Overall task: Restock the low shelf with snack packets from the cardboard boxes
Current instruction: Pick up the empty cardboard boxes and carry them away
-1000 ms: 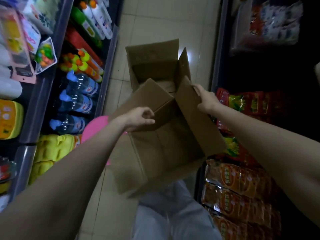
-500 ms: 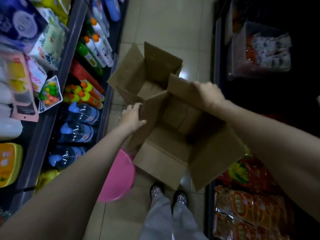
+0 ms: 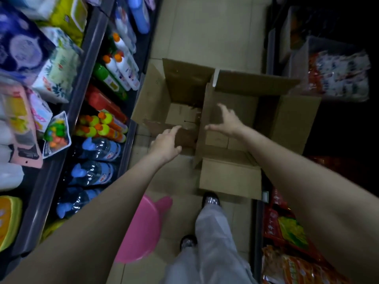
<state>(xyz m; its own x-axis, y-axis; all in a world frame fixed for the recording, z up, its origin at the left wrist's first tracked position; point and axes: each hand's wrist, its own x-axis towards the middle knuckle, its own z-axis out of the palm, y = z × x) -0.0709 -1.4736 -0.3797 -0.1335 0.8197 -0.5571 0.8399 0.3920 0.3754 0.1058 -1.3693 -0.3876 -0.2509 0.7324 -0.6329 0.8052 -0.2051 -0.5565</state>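
Two empty-looking cardboard boxes (image 3: 207,111) sit on the aisle floor (image 3: 205,27), flaps up. Left hand (image 3: 166,144) and right hand (image 3: 226,123) hover over them, fingers spread, gripping nothing (just let go, I'd judge). Next: fetch stock for the snack packets (image 3: 287,232) on the low shelf.

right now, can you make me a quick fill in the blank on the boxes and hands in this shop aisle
1. The two cardboard boxes stand on the tiled ____.
2. Both boxes have their flaps ____.
3. The left hand and right hand each hold ____.
4. The plastic stool near the person's feet is ____ in colour.

Missing words: floor; open; nothing; pink
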